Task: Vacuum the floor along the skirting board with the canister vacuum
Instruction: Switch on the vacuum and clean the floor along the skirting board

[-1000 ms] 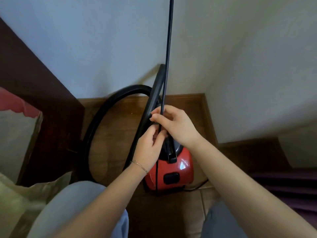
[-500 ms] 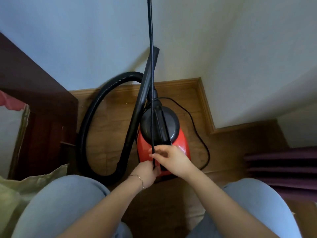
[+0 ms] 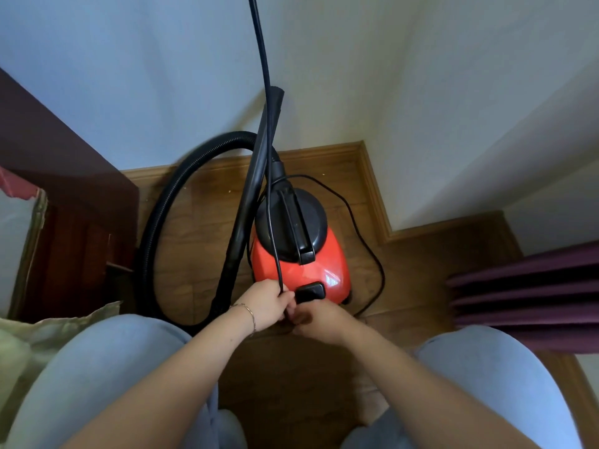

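Observation:
A red canister vacuum [image 3: 319, 270] with a black top stands on the wooden floor in the room's corner. Its ribbed black hose [image 3: 162, 218] loops to the left, and the rigid black tube [image 3: 252, 196] leans against the wall. A taut black power cord [image 3: 266, 124] runs from the top of the view down into my left hand [image 3: 267, 304], which grips it just in front of the vacuum. My right hand [image 3: 319, 319] is curled beside it, low at the vacuum's rear; the fingertips are hidden, seemingly on the same cord. The wooden skirting board [image 3: 372, 186] lines both walls.
A dark wooden cabinet [image 3: 64, 202] stands at the left, with a pale bag [image 3: 48, 332] beneath it. Dark purple pleated fabric [image 3: 531, 296] lies at the right. Slack cord [image 3: 372, 254] curls on the floor right of the vacuum. My knees in light jeans fill the bottom.
Both hands have slid down the cord from above the vacuum's top to floor level at its rear. My view has dropped lower and my knees have come into view.

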`<state>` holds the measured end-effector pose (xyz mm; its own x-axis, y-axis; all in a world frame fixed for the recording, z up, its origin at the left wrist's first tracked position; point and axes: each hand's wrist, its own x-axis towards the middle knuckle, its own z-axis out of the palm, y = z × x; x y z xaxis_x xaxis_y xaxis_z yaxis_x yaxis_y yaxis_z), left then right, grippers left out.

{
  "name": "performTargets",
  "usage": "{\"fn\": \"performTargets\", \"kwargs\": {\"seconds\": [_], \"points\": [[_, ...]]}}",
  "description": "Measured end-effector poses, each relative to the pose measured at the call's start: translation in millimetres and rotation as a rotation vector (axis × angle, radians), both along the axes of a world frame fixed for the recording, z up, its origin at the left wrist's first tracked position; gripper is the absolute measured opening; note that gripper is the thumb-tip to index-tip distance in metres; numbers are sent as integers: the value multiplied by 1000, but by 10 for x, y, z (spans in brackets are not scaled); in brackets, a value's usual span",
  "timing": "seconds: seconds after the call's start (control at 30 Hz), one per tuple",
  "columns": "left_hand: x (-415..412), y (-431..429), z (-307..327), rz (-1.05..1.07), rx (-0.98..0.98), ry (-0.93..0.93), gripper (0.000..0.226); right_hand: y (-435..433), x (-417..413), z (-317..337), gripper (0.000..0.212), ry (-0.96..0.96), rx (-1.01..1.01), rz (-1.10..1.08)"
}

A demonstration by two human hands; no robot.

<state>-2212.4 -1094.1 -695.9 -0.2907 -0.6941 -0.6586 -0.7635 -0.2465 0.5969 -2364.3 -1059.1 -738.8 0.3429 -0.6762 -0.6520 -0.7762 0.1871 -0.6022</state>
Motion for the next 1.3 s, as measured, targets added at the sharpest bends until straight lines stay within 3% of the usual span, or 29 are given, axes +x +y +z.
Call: {"fn": "performTargets", "kwargs": {"seconds": [0.1,0.27,0.4,0.57,0.7,0.73,0.8,0.9,1.0,1.1,1.17,1.3], "points": [[-1,-24,59,61,67,81,32,70,113,-84,28,-4,-57,-93],[44,-65,90,49,127,157,29,174,159,-137,31,42,-145,1],[-8,-115,135,126,114,308,29,66,22,-50,28,65,-199,-1],[-29,-168,118,71,51,396,19,-46,-211,82,24,22,-170,-51],[45,-129,-65,-212,127,105,19,-67,-231,94,20,-12,-152,-118],[39,-63,-142,-202,189,57,19,-65,-227,90,19,-15,-148,-124],[-39,36,-270,100,337,63,14,-64,-214,84,17,-21,-132,-136],[-153,143,-488,841,559,71,22,-64,-196,77,17,-28,-127,-167],[-100,397,-718,1318,567,102,26,-54,-193,61,15,-48,-115,-198],[-145,626,-819,1408,636,201,34,-36,-197,61,15,-67,-109,-224],[-220,610,-851,1403,695,402,44,-20,-188,64,15,-76,-102,-241],[-290,460,-902,1370,615,659,48,-9,-162,65,18,-75,-86,-262]]}}
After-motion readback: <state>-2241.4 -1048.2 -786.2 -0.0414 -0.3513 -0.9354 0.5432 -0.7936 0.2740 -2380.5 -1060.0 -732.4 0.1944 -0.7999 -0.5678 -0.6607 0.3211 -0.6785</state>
